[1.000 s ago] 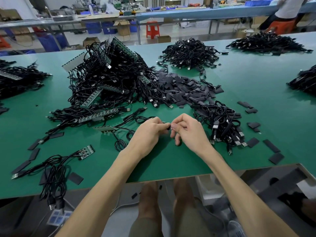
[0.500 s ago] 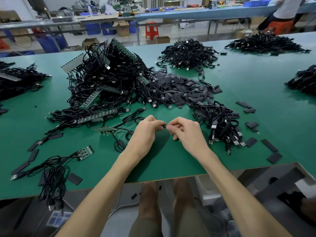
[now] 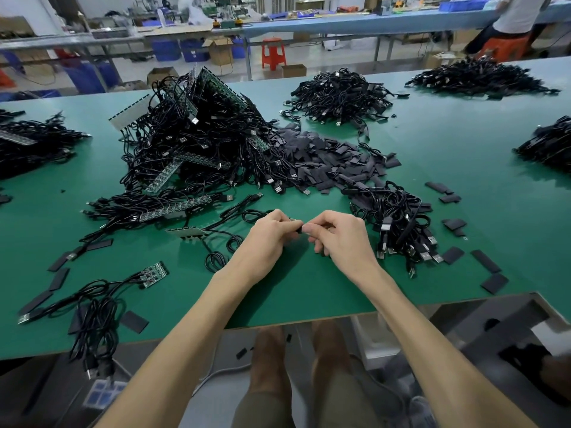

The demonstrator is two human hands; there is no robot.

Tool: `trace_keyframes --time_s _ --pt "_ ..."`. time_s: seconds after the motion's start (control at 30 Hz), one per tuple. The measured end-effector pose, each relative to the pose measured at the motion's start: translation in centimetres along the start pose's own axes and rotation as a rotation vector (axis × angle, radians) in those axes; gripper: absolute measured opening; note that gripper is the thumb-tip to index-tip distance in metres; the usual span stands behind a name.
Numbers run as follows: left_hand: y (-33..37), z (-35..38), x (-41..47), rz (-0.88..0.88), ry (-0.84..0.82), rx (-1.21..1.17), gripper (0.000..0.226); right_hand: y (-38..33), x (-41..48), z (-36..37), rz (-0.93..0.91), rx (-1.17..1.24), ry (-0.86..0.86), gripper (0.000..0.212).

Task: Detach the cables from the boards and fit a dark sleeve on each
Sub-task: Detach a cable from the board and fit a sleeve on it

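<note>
My left hand and my right hand meet fingertip to fingertip over the green table. Between them they pinch the end of a black cable that loops away to the left. A small dark piece shows between the fingertips; whether it is a sleeve I cannot tell. A small board with cables lies just left of my left hand. A large heap of cables and boards rises behind. Loose dark sleeves lie in a pile to its right.
A bundle of cables lies right of my right hand. Scattered sleeves lie near the right front edge. A small green board with cables sits front left. More cable piles lie farther back. A person sits at the far right.
My hands have shifted slightly toward the far side while staying pinched together on the cable end; the fingers have worked a little. Nothing else on the table has moved.
</note>
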State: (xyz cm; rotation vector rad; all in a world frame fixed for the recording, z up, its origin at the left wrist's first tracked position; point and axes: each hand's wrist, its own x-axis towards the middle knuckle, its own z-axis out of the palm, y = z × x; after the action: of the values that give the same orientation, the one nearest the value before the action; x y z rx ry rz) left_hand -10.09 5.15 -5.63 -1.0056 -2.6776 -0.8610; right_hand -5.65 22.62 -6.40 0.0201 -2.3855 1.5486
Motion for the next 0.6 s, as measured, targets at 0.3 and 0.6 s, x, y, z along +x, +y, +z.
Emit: trace_keyframes --time_s 0.3,0.6 --pt "0.79 -0.65 -0.05 -0.002 0.004 -0.148 0.027 0.02 0.0 0.06 0.011 0.076 -0.009 0.01" --pt "0.5 -0.5 -0.21 -0.021 0.022 -0.115 0.033 0.33 0.03 0.22 0.008 0.076 -0.034 0.012"
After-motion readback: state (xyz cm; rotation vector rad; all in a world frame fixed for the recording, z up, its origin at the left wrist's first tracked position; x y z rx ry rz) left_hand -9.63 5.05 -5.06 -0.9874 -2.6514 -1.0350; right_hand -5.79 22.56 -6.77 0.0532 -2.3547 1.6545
